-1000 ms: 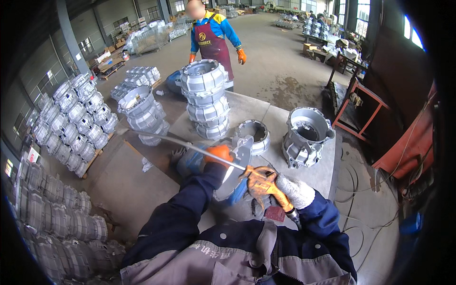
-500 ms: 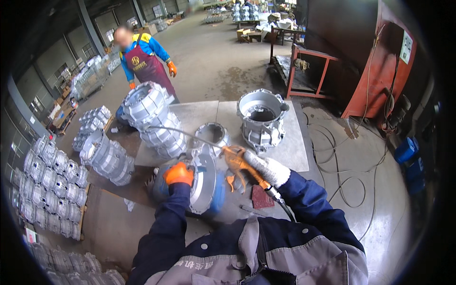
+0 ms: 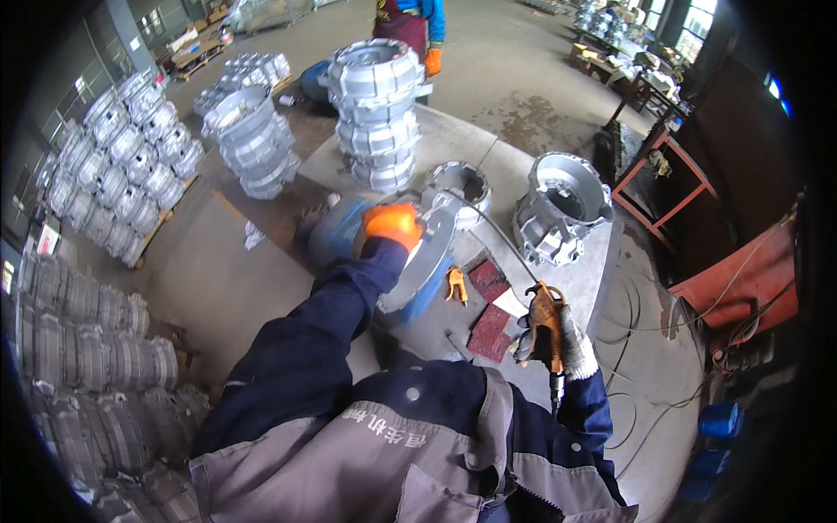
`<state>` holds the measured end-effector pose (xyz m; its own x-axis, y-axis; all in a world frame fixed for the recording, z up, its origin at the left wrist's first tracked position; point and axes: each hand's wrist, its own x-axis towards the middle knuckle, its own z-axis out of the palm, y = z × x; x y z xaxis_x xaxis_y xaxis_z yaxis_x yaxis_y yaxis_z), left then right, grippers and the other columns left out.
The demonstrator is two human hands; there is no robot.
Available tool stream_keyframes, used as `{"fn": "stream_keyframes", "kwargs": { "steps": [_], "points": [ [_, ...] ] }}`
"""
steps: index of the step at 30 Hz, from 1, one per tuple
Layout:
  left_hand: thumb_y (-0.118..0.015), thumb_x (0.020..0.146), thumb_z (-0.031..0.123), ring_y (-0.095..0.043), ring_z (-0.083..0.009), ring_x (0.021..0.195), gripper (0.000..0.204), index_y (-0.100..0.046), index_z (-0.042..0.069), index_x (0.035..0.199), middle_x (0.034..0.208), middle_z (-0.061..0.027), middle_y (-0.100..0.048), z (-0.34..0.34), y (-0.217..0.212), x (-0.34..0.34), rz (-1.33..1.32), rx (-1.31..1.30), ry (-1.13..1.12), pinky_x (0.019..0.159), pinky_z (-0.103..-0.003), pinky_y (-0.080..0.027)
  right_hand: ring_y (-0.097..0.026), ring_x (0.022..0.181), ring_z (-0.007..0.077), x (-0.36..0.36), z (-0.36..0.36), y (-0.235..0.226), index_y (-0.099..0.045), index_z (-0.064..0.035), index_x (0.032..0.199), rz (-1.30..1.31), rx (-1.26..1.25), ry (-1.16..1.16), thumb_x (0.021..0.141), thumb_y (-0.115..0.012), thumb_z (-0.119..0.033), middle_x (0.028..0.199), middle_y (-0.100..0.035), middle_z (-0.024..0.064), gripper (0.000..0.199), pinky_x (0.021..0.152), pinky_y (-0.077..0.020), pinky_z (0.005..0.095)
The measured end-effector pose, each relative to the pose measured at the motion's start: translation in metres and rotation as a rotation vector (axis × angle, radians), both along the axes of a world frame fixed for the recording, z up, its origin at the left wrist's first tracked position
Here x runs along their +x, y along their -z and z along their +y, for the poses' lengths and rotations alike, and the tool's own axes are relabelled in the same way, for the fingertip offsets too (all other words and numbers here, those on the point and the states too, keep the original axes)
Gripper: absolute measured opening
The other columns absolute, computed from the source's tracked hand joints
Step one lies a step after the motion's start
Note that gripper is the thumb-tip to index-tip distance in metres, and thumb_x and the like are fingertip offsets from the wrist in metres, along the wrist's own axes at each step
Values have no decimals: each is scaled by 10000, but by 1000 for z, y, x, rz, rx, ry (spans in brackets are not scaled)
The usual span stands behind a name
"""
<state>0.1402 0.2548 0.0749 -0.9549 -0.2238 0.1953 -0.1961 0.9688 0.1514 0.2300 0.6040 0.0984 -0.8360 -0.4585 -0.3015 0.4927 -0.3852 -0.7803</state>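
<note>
My left hand (image 3: 394, 225), in an orange glove, is closed on the upper edge of a silver metal housing (image 3: 433, 257). The housing lies tipped on its side against a blue rounded object (image 3: 336, 228). To the right, my right hand (image 3: 575, 347) in a pale knitted glove with dark fingers grips an orange air blow gun (image 3: 547, 318). Its long thin nozzle runs up and left toward the housing, and a hose fitting hangs from its handle. Between my hands, a small orange trigger tool (image 3: 456, 285) rests on the table near dark red pads (image 3: 490, 333).
On the grey table (image 3: 458, 131) stand a stack of housings (image 3: 377, 122), a small ring casting (image 3: 466, 185) and an open housing (image 3: 561, 209). More castings (image 3: 122, 166) are piled at left. Hoses (image 3: 632, 349) trail over the floor at right. A co-worker (image 3: 410, 26) stands beyond the table.
My view has swung left and down. The blow gun has moved back to the right, away from the housing, and its handle now stands more upright. My left hand stays on the housing.
</note>
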Motion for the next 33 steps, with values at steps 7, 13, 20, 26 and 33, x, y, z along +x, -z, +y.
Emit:
{"fn": "stream_keyframes", "kwargs": {
  "steps": [7,13,20,26,33],
  "points": [
    [-633,698,365,-616,-318,764,275,-630,106,790,805,-125,-647,-2,1,6,-19,-30,-34,658,-453,-449,-612,825,246,6,2,2,-419,26,1227,-62,206,40,885,-449,-493,1049,-575,160,623,726,-519,347],
    [-611,720,387,-626,-302,808,286,-645,143,866,818,-103,-653,-2,4,14,-6,-52,-32,676,-434,-461,-610,839,226,2,8,-13,-353,-9,1307,213,254,-55,907,-395,-497,1136,-536,157,632,756,-494,305],
    [-603,719,371,-627,-326,807,286,-653,132,867,849,-135,-653,4,1,27,-45,-51,-59,692,-432,-461,-595,694,150,0,40,-42,-476,58,1127,387,766,-73,925,-456,-374,854,-590,104,477,575,-483,251],
    [-622,708,365,-620,-336,787,292,-635,111,851,823,-137,-645,8,0,36,-80,-53,-69,672,-438,-467,-567,603,152,1,18,-79,-517,60,1077,177,797,-249,840,-434,-610,788,-600,110,716,583,-460,250],
    [-627,705,366,-615,-348,795,302,-624,99,846,839,-153,-642,7,2,41,-78,-76,-79,690,-435,-470,-579,646,136,-9,-15,-73,-564,54,1027,296,794,-331,866,-429,-573,814,-613,113,661,593,-475,246]
  ]
}}
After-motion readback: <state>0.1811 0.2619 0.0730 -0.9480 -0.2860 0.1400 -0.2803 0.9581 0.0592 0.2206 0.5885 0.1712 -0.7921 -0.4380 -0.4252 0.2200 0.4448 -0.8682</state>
